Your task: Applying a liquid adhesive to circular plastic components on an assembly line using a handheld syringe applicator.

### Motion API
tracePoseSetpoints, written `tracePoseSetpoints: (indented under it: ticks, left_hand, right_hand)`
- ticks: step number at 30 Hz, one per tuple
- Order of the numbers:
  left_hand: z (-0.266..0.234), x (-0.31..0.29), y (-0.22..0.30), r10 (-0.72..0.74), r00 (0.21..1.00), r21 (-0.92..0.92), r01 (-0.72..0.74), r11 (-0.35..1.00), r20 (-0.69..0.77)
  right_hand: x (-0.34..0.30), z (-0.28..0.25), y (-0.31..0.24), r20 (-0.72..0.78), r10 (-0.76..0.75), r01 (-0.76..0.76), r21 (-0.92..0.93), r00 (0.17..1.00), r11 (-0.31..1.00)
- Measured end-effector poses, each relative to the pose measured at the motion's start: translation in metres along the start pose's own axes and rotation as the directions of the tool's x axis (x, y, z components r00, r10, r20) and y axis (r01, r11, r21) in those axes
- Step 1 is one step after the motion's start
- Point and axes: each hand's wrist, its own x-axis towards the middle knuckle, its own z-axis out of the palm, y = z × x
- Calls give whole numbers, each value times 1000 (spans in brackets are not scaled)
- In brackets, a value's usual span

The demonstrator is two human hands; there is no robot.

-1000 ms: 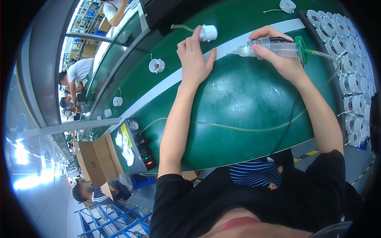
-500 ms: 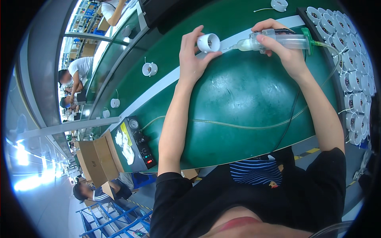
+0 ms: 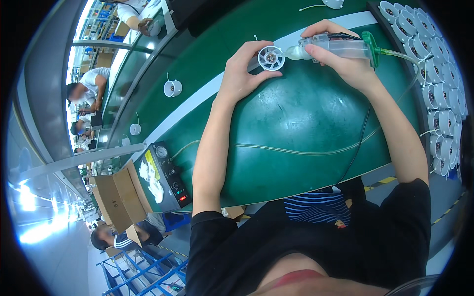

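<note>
Fan housing, white and round, is sitting in your left hand, over the green bench beside the pale strip. Your left grip is curving into a partly open C, thumb lying along the lower rim and fingers reaching behind the upper one, with the housing between. Your right grip is wrapping around the clear dispensing syringe, thumb on the near side.

Your left fingertips are partly hiding behind the housing, and most of your right fingers are disappearing behind the syringe. The nozzle tip is blurring into the white rim, so whether it is touching or just beside cannot be told; nor can whether the housing is resting or being held up.

The housing's bladed open face is pointing up at you, its axis running toward your head. The syringe's long axis is lying nearly level, nozzle aiming left at the rim, green cap at the right.

Compared with half a second ago, the housing is facing you squarely instead of showing its side wall, and is standing closer to the nozzle.
</note>
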Motion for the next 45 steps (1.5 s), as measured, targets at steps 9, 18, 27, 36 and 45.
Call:
tracePoseSetpoints:
  ticks: [9, 18, 27, 36, 45]
  left_hand:
    - [-2, 0, 1, 50, 999, 40, -49, 998, -15]
    - [-2, 1, -1, 77, 997, 70, -75, 995, -14]
    - [2, 0, -16, 42, 986, 120, -23, 992, -159]
    - [-6, -1, -23, 190, 887, 448, 21, 894, -421]
    - [-1, 2, -21, 66, 994, 300, -37, 953, -88]
  right_hand:
    - [-1, 2, 1, -4, -41, 40, -55, 999, 998]
    - [-1, 4, 2, -10, -125, 123, -105, 992, 987]
    - [1, -4, -2, -55, 16, -15, 7, 998, 1000]
    - [4, -7, -1, -222, 34, -12, 99, 974, 995]
    - [4, -6, -5, -217, 27, -13, 64, 976, 998]
